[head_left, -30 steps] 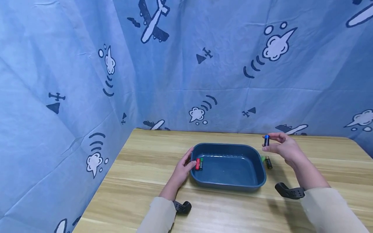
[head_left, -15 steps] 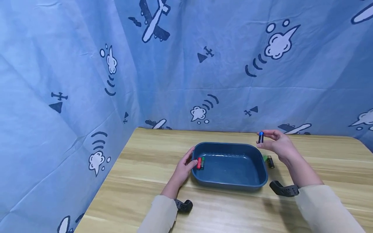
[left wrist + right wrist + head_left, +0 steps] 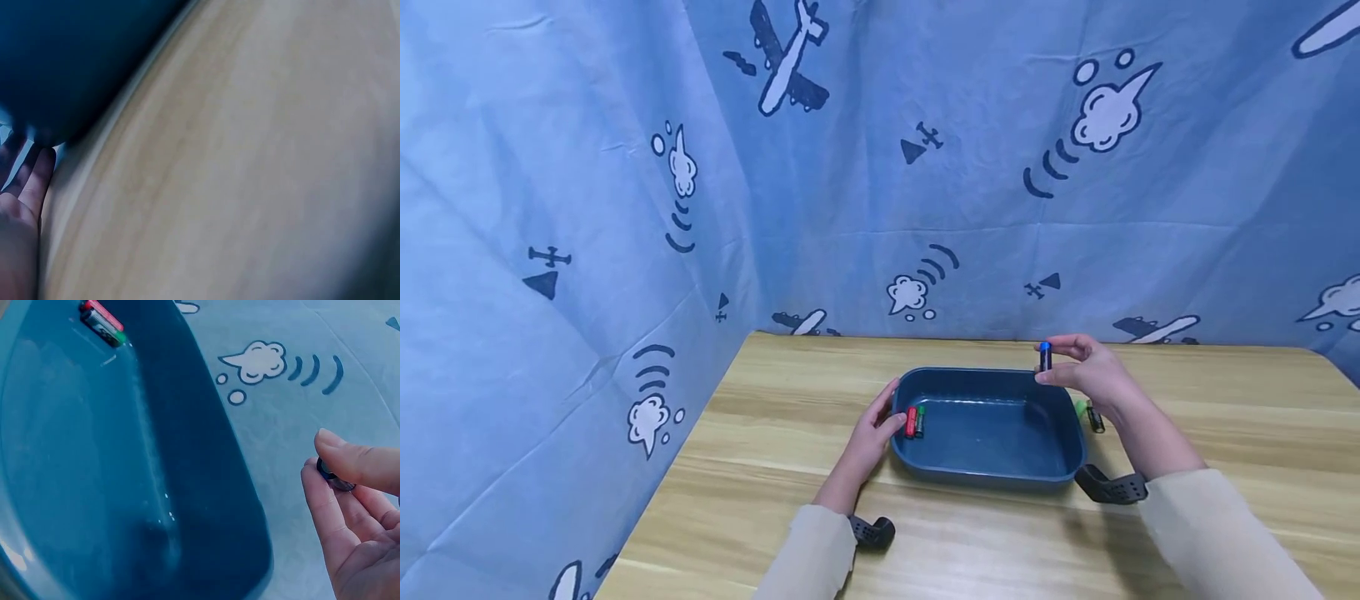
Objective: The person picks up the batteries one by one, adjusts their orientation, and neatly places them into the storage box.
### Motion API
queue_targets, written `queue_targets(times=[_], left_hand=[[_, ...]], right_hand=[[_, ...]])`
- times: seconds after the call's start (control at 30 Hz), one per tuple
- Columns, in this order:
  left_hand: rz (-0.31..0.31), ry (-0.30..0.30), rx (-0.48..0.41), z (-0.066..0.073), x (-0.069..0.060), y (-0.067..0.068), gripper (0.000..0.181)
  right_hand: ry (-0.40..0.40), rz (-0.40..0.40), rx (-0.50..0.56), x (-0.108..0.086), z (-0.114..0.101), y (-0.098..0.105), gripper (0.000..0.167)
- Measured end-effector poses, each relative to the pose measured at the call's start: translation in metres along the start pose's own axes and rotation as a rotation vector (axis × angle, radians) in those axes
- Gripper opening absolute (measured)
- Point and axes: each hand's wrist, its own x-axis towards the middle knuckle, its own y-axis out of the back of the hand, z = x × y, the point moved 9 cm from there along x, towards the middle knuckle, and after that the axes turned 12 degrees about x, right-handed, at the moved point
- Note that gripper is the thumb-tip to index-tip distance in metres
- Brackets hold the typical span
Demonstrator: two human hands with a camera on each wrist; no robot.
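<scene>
Pinched between the thumb and fingers of my right hand [image 3: 1093,372] is a battery [image 3: 1046,357] with a blue top and dark body, held upright above the back right corner of a dark blue plastic tub [image 3: 985,478]. From the right wrist view, the battery [image 3: 337,481] is mostly covered by the thumb. My left hand [image 3: 868,433] grips the tub's left end, thumb over the rim and fingers along the outside wall. Inside the tub, near that thumb, a red battery [image 3: 911,422] and a black battery with a green end [image 3: 921,422] lie side by side.
Outside the tub's right end, a black battery [image 3: 1096,418] and a green item [image 3: 1081,407], partly hidden by the rim, lie on the wooden table [image 3: 760,417]. A blue curtain [image 3: 850,192] printed with planes hangs behind and to the left.
My right hand has carried the blue-topped battery leftward, from beyond the tub's right end to over its back right corner. The left hand and the tub have stayed in place.
</scene>
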Motion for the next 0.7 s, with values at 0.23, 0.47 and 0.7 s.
queue_targets(times=[0.23, 0.47, 0.7], left_hand=[[0.002, 0.013, -0.018, -0.001, 0.001, 0.001, 0.054], [0.006, 0.005, -0.017, 0.000, 0.001, 0.001, 0.055], [-0.009, 0.022, -0.025, 0.000, 0.000, 0.001, 0.054]], right_hand=[[-0.008, -0.014, -0.036, 0.005, -0.003, -0.013, 0.068], [-0.015, -0.068, -0.010, 0.007, -0.009, -0.031, 0.062], [-0.025, -0.122, 0.036, 0.010, -0.012, -0.048, 0.059]])
